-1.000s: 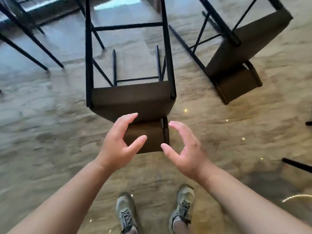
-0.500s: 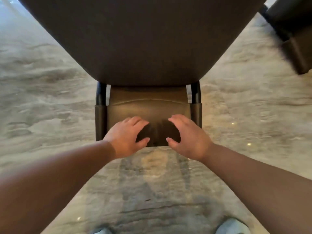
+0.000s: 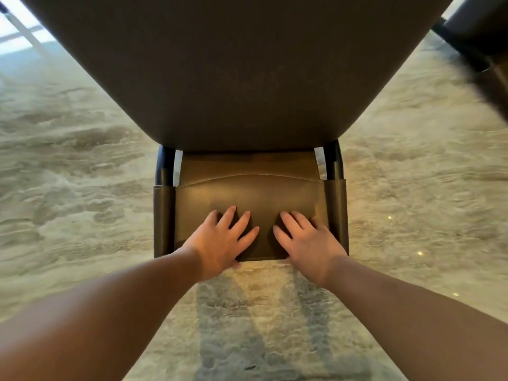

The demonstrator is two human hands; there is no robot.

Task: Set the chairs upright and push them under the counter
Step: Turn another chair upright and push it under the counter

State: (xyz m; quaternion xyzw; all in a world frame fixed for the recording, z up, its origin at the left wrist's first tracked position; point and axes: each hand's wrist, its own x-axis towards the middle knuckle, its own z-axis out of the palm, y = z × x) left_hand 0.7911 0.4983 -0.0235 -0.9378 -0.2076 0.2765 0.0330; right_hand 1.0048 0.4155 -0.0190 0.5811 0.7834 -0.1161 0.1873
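Brown leather chair (image 3: pixel 247 78) lies tipped over on the floor; its backrest (image 3: pixel 247 193) nearest; dark seat underside beyond.

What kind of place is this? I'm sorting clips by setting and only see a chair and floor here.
Probably an indoor dining or bar area, though no counter shows. Both hands, left hand and right hand, rest on a brown leather chair backrest; the polished marble-look floor and a second chair fit that.
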